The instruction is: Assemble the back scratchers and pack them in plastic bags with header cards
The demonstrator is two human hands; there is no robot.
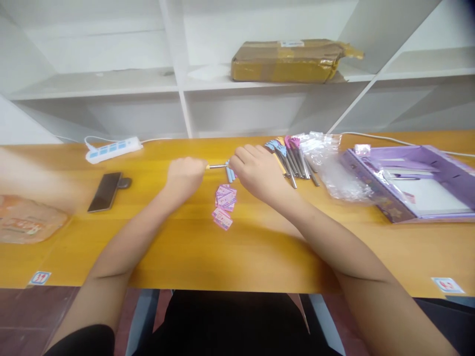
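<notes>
My left hand [185, 177] is closed around one end of a thin metal-stemmed pen [217, 166] held level over the orange table [260, 252]. My right hand [258, 170] is closed on the pen's other end, where a light blue part [230, 174] shows under the fingers. Just below both hands lie several small pink labels [224, 205] in two little heaps. Right of my right hand lies a bundle of similar pens [293, 158] with coloured tops.
A crumpled clear plastic bag [330, 163] and an open purple box [415, 183] lie to the right. A dark phone [106, 190] and a white power strip [113, 148] are on the left, a printed packet [25, 220] at the far left. A cardboard parcel [289, 62] sits on the white shelf.
</notes>
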